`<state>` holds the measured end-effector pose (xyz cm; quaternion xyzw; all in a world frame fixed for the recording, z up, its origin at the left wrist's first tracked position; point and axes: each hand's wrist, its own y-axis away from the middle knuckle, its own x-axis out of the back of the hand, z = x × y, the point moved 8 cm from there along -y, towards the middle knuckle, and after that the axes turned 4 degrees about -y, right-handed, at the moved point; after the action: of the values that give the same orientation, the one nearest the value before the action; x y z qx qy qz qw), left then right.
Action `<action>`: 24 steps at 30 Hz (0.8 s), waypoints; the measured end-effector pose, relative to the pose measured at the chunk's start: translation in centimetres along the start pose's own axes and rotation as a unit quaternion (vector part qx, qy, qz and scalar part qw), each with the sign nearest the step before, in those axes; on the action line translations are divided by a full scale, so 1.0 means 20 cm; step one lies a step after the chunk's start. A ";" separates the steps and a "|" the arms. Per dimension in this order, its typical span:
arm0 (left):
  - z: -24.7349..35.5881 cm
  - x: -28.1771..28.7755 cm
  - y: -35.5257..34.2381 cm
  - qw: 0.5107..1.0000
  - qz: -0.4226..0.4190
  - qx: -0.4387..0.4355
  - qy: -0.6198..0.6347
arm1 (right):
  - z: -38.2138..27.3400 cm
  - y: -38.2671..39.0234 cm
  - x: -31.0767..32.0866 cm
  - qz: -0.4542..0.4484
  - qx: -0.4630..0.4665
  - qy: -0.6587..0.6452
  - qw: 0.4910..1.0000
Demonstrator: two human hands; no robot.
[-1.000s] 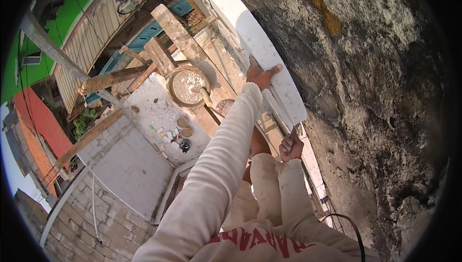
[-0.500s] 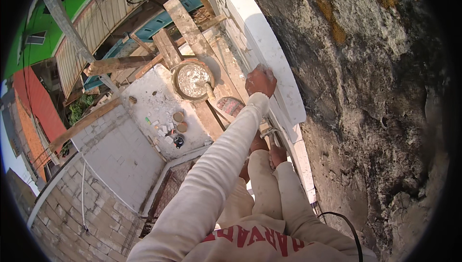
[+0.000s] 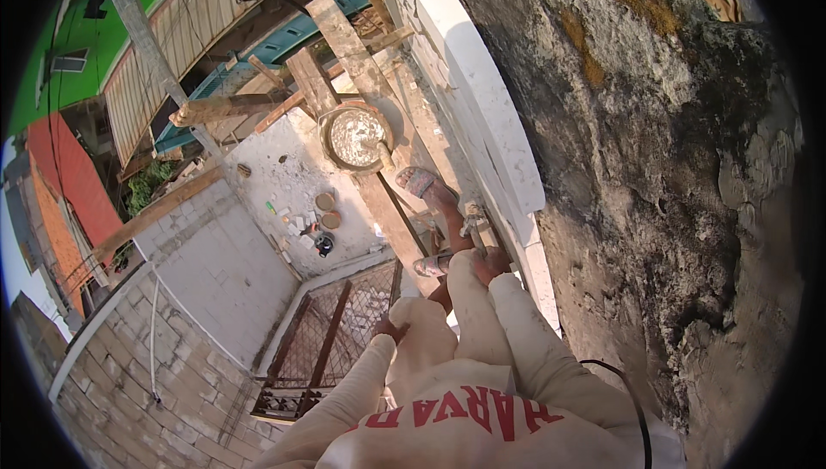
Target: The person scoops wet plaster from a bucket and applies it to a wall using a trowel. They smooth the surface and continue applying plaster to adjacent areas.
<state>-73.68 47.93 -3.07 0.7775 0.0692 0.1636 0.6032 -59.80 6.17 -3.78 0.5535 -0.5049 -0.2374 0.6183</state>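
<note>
Near the lower middle, my left hand [image 3: 391, 329] is down against my light trousers, its fingers largely hidden. My right hand [image 3: 496, 263], beside my right leg, grips a dirty metal hand tool [image 3: 473, 226] whose exact kind I cannot make out. Just to its upper right a long white block [image 3: 477, 99] lies on the block wall [image 3: 538, 271], against the dark weathered wall [image 3: 645, 211]. A bucket of wet grey mix [image 3: 348, 133], with a pale handle in it, rests on the planks ahead of my sandalled feet [image 3: 417, 181].
I am high on wooden planks [image 3: 379, 211]. Below are a white floor [image 3: 284, 176] with scattered containers and debris, a rusty grate [image 3: 305, 348] and block walls [image 3: 189, 288]. Beams [image 3: 224, 107], hanging wires, and green and red roofs [image 3: 64, 176] are to the left.
My left hand has left the white block and dropped back to my leg. My right hand has moved slightly left with the tool. Both sandalled feet now show.
</note>
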 end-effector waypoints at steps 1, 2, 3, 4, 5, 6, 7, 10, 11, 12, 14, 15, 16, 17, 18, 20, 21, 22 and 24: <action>-0.01 -0.06 0.14 0.998 -0.022 -0.039 0.047 | 0.00 -0.02 0.02 0.014 0.007 0.014 1.000; -0.05 -0.10 0.33 0.992 -0.044 -0.068 0.094 | -0.02 -0.02 0.04 0.022 0.017 0.026 0.999; -0.08 -0.12 0.43 0.988 -0.069 -0.083 0.112 | -0.05 0.02 0.05 0.016 0.012 0.023 1.000; -0.09 -0.14 0.49 0.984 -0.088 -0.098 0.124 | -0.11 0.05 0.07 0.011 0.011 0.024 1.000; -0.11 -0.15 0.54 0.979 -0.110 -0.112 0.129 | -0.16 0.08 0.09 0.005 0.009 0.024 1.000; -0.10 -0.17 0.58 0.974 -0.134 -0.125 0.135 | -0.13 0.00 -0.01 -0.020 0.040 0.074 0.996; -0.08 -0.16 0.60 0.967 -0.155 -0.143 0.139 | -0.09 -0.09 -0.11 -0.042 0.068 0.123 0.989; 0.11 0.14 0.81 0.939 -0.164 -0.208 0.222 | -0.36 0.11 0.03 -0.050 0.056 0.100 0.992; 0.22 0.33 0.97 0.919 -0.144 -0.227 0.288 | -0.43 0.18 0.05 -0.060 0.089 0.118 0.987; 0.38 0.56 1.16 0.887 -0.104 -0.258 0.369 | -0.50 0.27 0.10 -0.066 0.107 0.099 0.987; 0.63 1.01 1.59 0.807 -0.031 -0.330 0.488 | -0.56 0.39 0.12 -0.063 0.145 0.068 0.985; 0.68 1.18 1.82 0.766 0.003 -0.360 0.532 | -0.55 0.39 0.09 -0.055 0.163 0.054 0.984; 0.75 1.33 2.06 0.709 0.011 -0.435 0.555 | -0.41 0.23 -0.04 -0.025 0.172 0.034 0.984; 0.77 1.46 2.27 0.639 0.031 -0.503 0.581 | -0.41 0.26 -0.07 -0.014 0.172 0.033 0.984; 0.78 1.54 2.49 0.577 0.017 -0.582 0.573 | -0.41 0.28 -0.08 0.001 0.170 0.030 0.985; 0.78 1.65 2.86 0.432 0.010 -0.706 0.561 | -0.46 0.42 -0.07 0.041 0.163 0.040 0.985; 0.78 1.67 3.02 0.354 0.004 -0.753 0.555 | -0.45 0.44 -0.08 0.030 0.147 0.060 0.987; 0.72 1.66 3.13 0.381 0.023 -0.739 0.555 | -0.45 0.47 -0.11 0.014 0.135 0.090 0.987; 0.66 1.59 3.33 0.369 0.051 -0.764 0.527 | -0.51 0.58 -0.13 -0.066 0.113 0.124 0.984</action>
<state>-45.38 27.97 63.52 -0.2570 0.1783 0.5540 0.7715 -54.83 16.11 7.34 0.6770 -0.4106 -0.1485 0.5925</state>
